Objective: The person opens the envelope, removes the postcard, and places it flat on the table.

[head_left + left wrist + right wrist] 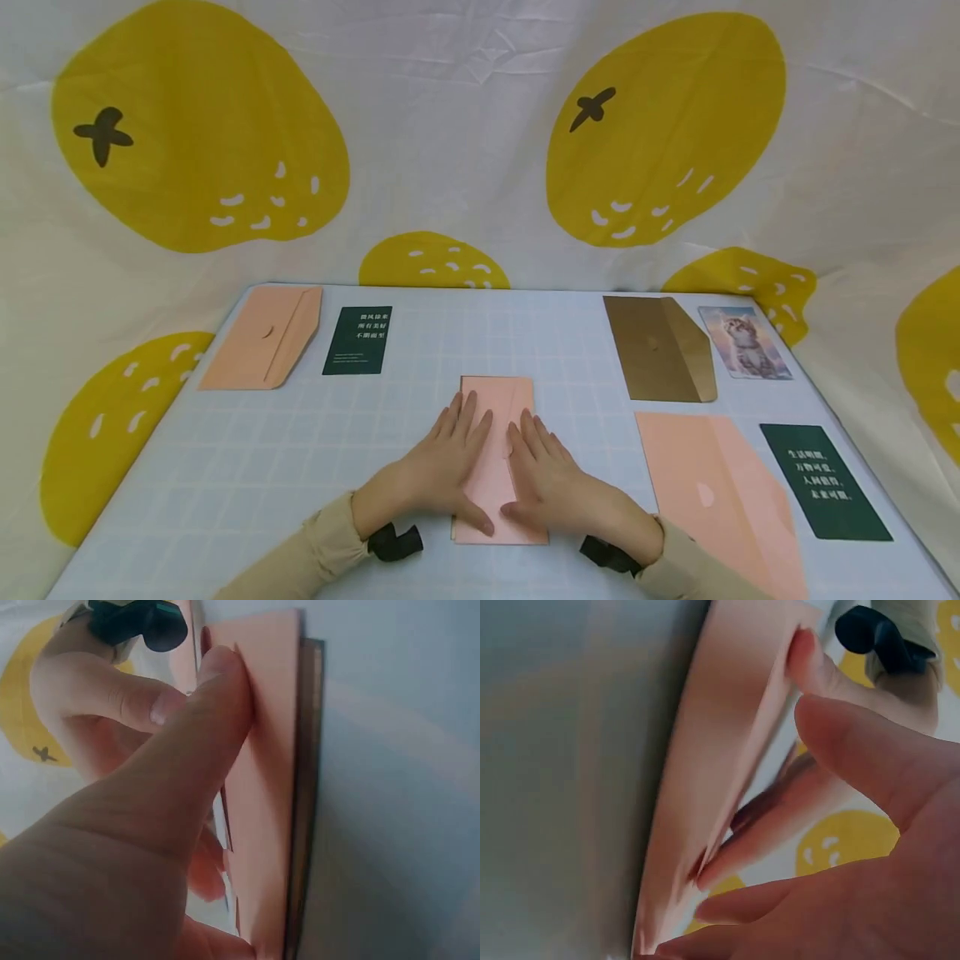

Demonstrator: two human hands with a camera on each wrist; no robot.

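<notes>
A pink envelope (491, 400) lies lengthwise in front of me at the middle of the table, with a thin brown layer (306, 750) showing along its edge underneath. My left hand (442, 467) rests on its left side, fingers spread and straight, the thumb close to the near end. On the right side lies my right hand (551, 479), its fingers also extended over the paper, thumb pointing inward. In the right wrist view the thumb (847, 742) is held up away from the straight fingers. Part of the envelope is hidden under both hands.
At the back left are an orange-pink envelope (255, 342) and a dark green card (358, 340). On the right lie a brown envelope (645, 350), a kitten card (744, 343), a larger pink envelope (690, 467) and a green card (825, 482). A lemon-print cloth (450, 125) hangs behind.
</notes>
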